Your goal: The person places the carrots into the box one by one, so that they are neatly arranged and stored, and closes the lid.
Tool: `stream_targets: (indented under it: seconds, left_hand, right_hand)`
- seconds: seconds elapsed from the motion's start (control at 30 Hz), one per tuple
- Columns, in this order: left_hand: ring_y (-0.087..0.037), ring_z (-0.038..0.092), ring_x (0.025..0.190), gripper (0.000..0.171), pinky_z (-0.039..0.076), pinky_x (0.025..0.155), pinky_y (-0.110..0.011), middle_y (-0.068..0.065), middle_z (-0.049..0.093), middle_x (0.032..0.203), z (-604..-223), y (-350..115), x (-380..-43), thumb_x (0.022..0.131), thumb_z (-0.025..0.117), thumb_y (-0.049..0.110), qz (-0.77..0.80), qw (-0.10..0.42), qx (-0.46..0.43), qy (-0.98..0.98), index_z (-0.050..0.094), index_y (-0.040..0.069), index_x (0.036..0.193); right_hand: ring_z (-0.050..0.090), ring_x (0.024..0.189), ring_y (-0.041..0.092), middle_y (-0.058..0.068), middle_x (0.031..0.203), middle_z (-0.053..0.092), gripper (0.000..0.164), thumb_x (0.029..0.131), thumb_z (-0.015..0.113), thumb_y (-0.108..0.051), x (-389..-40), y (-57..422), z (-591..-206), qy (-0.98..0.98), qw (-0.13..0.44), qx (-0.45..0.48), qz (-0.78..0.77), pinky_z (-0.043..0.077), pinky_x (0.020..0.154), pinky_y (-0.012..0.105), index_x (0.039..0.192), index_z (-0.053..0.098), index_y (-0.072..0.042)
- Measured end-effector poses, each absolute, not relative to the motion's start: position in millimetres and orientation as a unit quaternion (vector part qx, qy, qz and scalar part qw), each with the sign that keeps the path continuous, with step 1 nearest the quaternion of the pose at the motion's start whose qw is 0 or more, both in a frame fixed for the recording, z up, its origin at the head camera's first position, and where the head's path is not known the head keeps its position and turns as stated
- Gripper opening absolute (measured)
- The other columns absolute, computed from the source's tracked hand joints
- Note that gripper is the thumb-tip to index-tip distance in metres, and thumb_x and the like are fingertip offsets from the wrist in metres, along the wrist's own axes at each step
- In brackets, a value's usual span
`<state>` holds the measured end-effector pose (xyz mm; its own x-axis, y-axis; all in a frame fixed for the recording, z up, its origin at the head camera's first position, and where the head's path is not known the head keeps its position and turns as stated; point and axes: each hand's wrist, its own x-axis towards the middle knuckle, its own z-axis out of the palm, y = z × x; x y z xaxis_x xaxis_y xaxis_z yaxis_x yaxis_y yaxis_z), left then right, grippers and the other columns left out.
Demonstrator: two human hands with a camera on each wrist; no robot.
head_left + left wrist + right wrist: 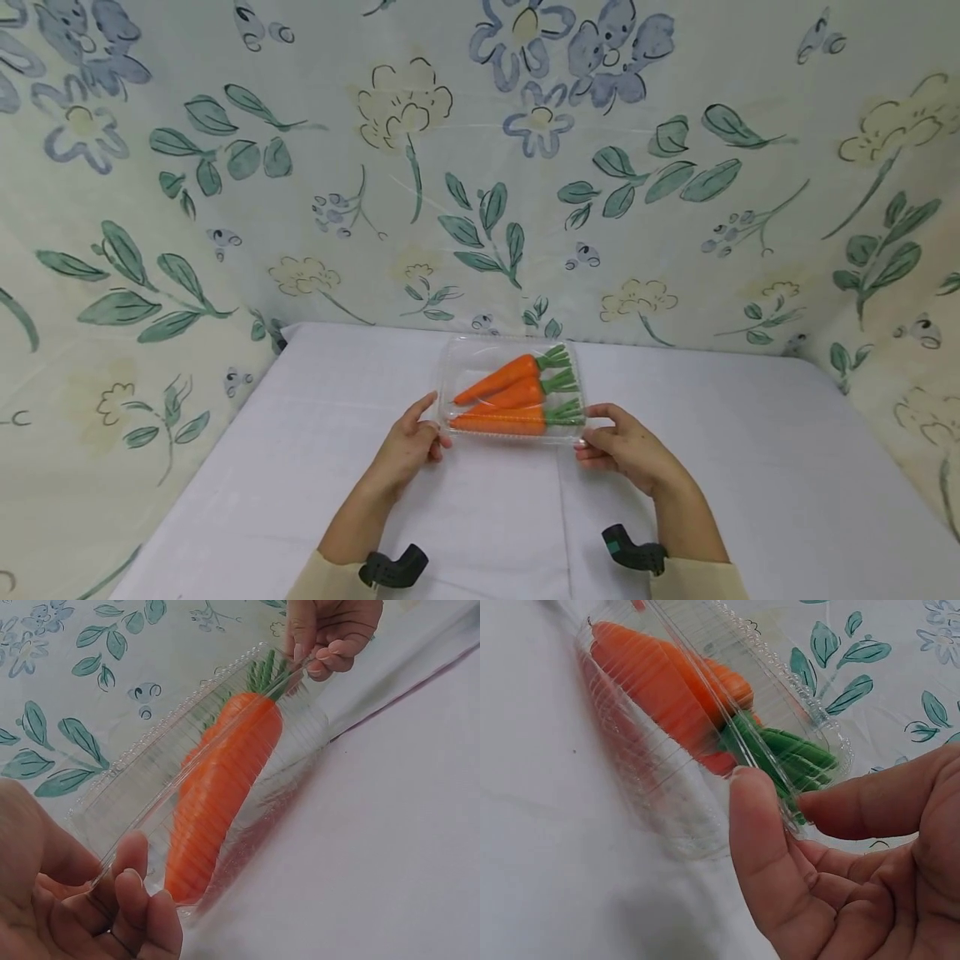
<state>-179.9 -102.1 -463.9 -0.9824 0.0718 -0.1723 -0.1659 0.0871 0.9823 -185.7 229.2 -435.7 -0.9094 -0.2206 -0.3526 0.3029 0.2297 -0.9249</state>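
A clear plastic clamshell container [465,357] is at the far middle of the table, its lid down over the base. Inside lie three orange carrots [498,396] with green stem tops pointing right. My left hand [408,450] grips the container's near left corner, its thumb and fingers at the rim. At the near right corner my right hand [626,450] pinches the rim between thumb and fingers. In the right wrist view the green tops [799,754] show through the plastic beside the thumb. One carrot [225,787] fills the container's near side in the left wrist view.
The table has a white cloth [337,375] with a crease running toward me. Behind it and at both sides hangs a floral-patterned curtain [315,150]. Each wrist carries a black curved strap mount [393,568].
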Motion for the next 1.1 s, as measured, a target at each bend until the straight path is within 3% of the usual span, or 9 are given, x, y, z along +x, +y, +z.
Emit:
stream_targets:
  seconds: [0.4,1.1]
  left_hand:
    - [-0.014,0.054,0.062,0.058,0.05,0.067,-0.029,-0.001,0.062,0.076,-464,-100,-178,0.101,0.042,0.006,0.685,0.084,-0.035,0.723,0.032,0.005,0.159]
    - [-0.014,0.054,0.063,0.057,0.049,0.068,-0.028,-0.001,0.059,0.075,-467,-98,-179,0.102,0.042,0.006,0.686,0.082,-0.042,0.722,0.034,0.008,0.158]
  right_hand:
    - [0.071,0.084,0.01,0.004,0.094,0.067,0.042,0.102,0.051,-0.007,-188,236,-444,0.701,0.231,-0.014,-0.675,0.061,0.08,0.024,0.135,0.027,0.004]
    - [0.071,0.081,0.009,0.0,0.09,0.07,0.036,0.101,0.056,-0.003,-189,242,-451,0.69,0.234,-0.048,-0.684,0.061,0.076,0.022,0.127,0.031,0.0]
